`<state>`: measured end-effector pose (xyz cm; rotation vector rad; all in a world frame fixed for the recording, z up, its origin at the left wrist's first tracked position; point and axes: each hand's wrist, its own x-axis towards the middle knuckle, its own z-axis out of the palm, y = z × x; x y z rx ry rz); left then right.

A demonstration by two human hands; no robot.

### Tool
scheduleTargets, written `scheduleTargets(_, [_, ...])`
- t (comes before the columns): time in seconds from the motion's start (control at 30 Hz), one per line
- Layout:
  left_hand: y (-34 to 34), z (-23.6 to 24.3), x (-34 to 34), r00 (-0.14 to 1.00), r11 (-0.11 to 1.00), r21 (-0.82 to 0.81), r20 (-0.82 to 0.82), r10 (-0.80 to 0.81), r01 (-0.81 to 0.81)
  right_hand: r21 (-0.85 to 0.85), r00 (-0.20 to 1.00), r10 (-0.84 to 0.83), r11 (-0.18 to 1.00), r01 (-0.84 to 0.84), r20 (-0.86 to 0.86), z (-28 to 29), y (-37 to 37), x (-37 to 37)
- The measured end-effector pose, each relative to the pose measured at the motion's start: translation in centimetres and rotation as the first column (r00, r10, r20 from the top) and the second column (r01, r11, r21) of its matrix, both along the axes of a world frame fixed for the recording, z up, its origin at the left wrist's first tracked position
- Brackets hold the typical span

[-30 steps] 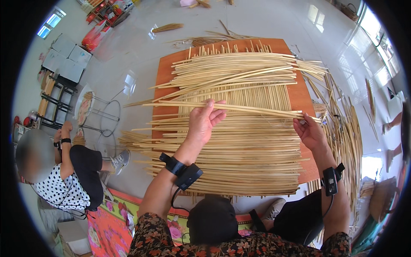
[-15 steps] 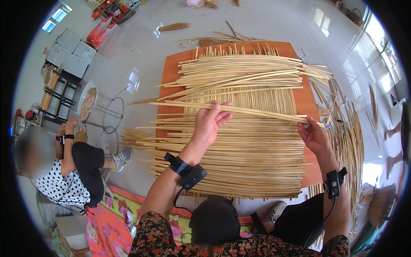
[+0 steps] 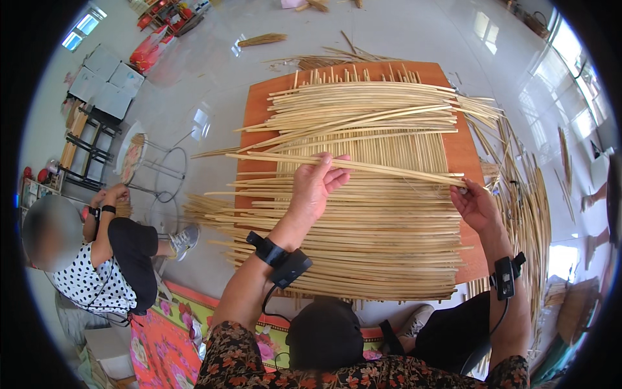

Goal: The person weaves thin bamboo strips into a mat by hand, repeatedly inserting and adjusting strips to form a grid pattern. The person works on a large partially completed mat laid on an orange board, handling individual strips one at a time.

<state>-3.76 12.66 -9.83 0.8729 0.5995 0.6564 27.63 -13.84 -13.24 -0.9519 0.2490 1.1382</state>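
My left hand pinches a pair of long pale stalks between thumb and fingers, near their middle. At their right end, the fingers of my right hand are closed round the tips. The stalks stretch slightly aslant over a mat of woven stalks that shows its close upright rows in the gap beneath. Loose-looking crosswise stalks lie on its far part. Nearer me, more crosswise stalks cover the mat. All of this rests on an orange-brown board.
Long stalks are heaped on the floor to the right. At left sits another person in a dotted top, hands raised, near a round stool. A flowered cloth spreads below. Farther off lies a small bundle.
My right fingers have closed further round the stalk ends, which no longer poke out past them. My left hand has barely moved. The other person's hands have shifted a little to the right.
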Motion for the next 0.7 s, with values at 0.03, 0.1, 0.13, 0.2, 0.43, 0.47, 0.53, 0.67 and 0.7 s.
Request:
scheduleTargets(0.03, [0.0,-0.1,0.1,1.000,1.000,-0.008,0.001,-0.003,0.003,0.018,1.000,0.012,1.000,-0.011,-0.011,0.2,-0.1,0.0])
scheduleTargets(0.1, [0.0,-0.2,0.2,1.000,1.000,-0.006,0.003,0.001,-0.001,-0.010,1.000,0.000,1.000,0.001,0.014,0.5,-0.1,-0.3])
scheduleTargets(0.13, [0.0,-0.2,0.2,1.000,1.000,-0.002,0.003,0.006,-0.006,-0.020,1.000,-0.003,1.000,0.004,0.024,0.6,0.0,-0.3])
scheduleTargets(0.2, [-0.1,-0.4,0.3,1.000,1.000,0.002,0.010,0.018,-0.018,-0.009,1.000,0.003,1.000,-0.003,0.029,0.3,-0.2,-0.2])
scheduleTargets(0.43, [-0.3,-0.8,0.4,0.998,0.997,0.025,0.008,0.069,-0.069,-0.028,0.998,-0.030,0.999,0.031,0.056,0.7,0.1,-0.7])
scheduleTargets(0.47, [-0.3,-0.8,0.5,0.997,0.996,0.028,0.008,0.081,-0.081,-0.031,0.997,-0.038,0.999,0.041,0.065,0.7,0.2,-0.8])
scheduleTargets(0.53, [-0.4,-0.8,0.7,0.995,0.995,0.029,-0.002,0.099,-0.098,-0.036,0.995,-0.055,0.998,0.058,0.082,0.7,0.3,-0.8])
scheduleTargets(0.67, [-0.5,-0.7,1.0,0.991,0.991,0.034,-0.017,0.133,-0.133,-0.053,0.988,-0.093,0.994,0.101,0.124,0.7,0.5,-1.1])
scheduleTargets(0.7, [-0.5,-0.7,1.1,0.990,0.989,0.038,-0.023,0.141,-0.140,-0.059,0.986,-0.096,0.993,0.105,0.136,0.6,0.5,-1.2])
